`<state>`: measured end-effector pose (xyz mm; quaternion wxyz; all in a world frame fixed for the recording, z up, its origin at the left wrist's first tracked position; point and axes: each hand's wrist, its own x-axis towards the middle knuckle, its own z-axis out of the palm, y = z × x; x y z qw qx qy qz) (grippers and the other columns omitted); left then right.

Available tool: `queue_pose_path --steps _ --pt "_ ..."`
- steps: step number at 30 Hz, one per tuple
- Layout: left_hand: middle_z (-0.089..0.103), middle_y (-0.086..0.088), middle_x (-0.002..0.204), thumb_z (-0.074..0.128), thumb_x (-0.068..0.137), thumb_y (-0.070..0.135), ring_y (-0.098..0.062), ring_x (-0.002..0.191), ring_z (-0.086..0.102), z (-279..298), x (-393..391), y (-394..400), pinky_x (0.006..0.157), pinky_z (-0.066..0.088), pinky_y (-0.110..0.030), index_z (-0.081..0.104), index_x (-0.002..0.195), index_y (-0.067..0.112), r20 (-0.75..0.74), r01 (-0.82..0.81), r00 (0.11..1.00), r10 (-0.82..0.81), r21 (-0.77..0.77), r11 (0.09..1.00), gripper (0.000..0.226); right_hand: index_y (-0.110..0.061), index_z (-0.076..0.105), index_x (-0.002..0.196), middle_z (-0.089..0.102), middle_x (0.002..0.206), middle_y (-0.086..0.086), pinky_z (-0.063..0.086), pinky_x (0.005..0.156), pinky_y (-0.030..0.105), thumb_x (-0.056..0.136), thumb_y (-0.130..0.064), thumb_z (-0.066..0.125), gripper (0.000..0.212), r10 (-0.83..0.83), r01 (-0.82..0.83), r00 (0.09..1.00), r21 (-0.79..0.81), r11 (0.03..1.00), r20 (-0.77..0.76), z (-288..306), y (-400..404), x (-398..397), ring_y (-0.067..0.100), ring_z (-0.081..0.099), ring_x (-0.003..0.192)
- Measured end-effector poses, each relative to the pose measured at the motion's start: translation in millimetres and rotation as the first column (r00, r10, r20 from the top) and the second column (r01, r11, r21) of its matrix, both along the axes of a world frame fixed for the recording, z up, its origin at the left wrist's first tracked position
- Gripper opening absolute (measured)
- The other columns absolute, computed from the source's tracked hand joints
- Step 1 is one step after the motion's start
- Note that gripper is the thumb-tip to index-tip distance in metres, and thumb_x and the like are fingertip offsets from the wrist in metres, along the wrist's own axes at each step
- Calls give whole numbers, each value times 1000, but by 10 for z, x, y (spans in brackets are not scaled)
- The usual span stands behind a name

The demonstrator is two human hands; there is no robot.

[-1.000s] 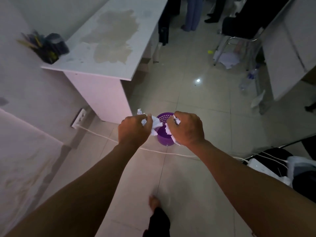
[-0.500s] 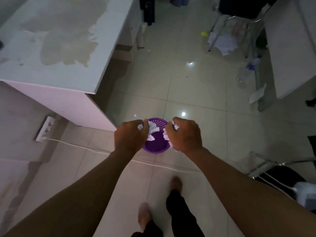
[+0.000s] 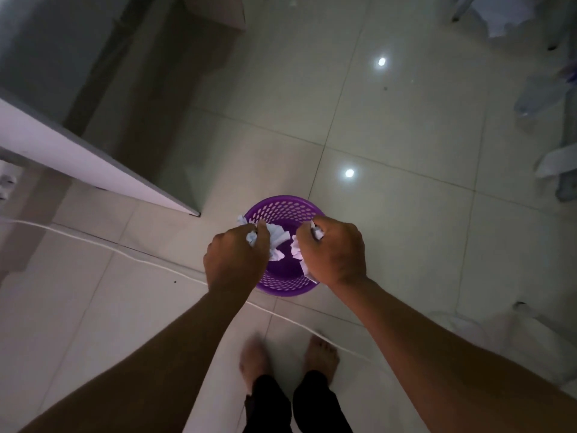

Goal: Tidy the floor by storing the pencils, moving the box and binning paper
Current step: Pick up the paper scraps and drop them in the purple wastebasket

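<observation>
A small purple perforated bin [image 3: 282, 207] stands on the tiled floor just in front of my feet. My left hand [image 3: 235, 257] grips a crumpled white paper [image 3: 278, 237] over the bin's left rim. My right hand [image 3: 334, 251] grips another crumpled white paper [image 3: 296, 248] over the bin's right side. Both fists hover above the bin's opening, and the papers stick out between them. No pencils or box are in view.
A white desk [image 3: 93, 170] edge runs along the left, close to the bin. A white cable [image 3: 93, 245] crosses the floor under my arms. Loose papers [image 3: 512, 17] and a plastic bottle [image 3: 537, 95] lie at the far right.
I have stepped closer and looked down; the bin now sits directly beneath my hands. Both hands keep gripping their papers.
</observation>
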<state>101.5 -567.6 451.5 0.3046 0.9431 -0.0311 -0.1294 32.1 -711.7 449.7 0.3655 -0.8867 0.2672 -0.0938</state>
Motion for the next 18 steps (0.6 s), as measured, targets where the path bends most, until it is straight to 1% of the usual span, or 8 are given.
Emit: queue_pose_path --steps 4,6,10,12,14,15,17,18 --pt "75 -7 86 50 100 38 -18 69 65 -715 110 -48 77 59 -35 72 93 9 -25 -41 999 42 42 998 37 -19 54 59 49 51 -11 26 43 8 86 -33 50 31 -53 54 998 40 998 -28 -741 83 177 1 44 40" --pt "75 -6 89 48 100 42 -18 72 66 -1043 130 -92 75 59 -34 72 95 10 -59 -78 995 83 86 993 41 -20 56 61 49 53 -11 28 44 6 88 -29 53 29 -108 110 993 54 992 -44 -1083 109 226 0 46 43" --pt "73 -4 98 39 102 50 -14 79 61 -1467 166 -187 75 49 -28 69 102 13 -220 -168 956 194 131 977 47 -15 65 72 64 65 -1 48 53 20 94 -27 55 27 -232 247 967 162 955 -105 -1570 151 322 12 62 58" --pt "72 -4 103 34 102 56 -13 83 60 -1580 170 -229 77 47 -26 67 108 15 -295 -155 938 183 113 981 54 -13 65 84 67 77 2 48 59 23 97 -33 52 27 -249 282 955 235 930 -161 -1666 158 379 17 64 70" --pt "71 -5 112 29 100 62 -15 92 63 -1647 190 -278 83 49 -28 64 120 15 -388 -197 900 199 44 979 62 -11 62 107 62 94 2 43 70 23 100 -42 46 36 -198 280 940 295 913 -279 -1709 163 423 16 59 85" --pt "69 -6 119 27 99 64 -19 100 65 -1658 201 -308 89 52 -32 61 128 15 -455 -255 863 220 -16 967 67 -11 58 119 62 106 3 45 79 24 100 -47 41 44 -165 274 930 320 907 -330 -1738 158 427 17 58 95" --pt "60 -8 135 25 99 64 -26 119 59 -1650 226 -373 98 49 -38 49 142 17 -575 -324 795 195 -131 937 68 -17 52 135 59 132 5 48 101 37 102 -50 32 50 -71 210 920 331 920 -385 -1760 160 409 22 57 119" --pt "52 -8 145 25 100 61 -28 129 52 -1640 235 -400 102 44 -39 42 147 19 -624 -344 763 169 -170 924 65 -19 50 138 57 137 5 46 106 42 104 -47 30 49 -32 173 921 331 928 -389 -1720 170 397 24 54 125"
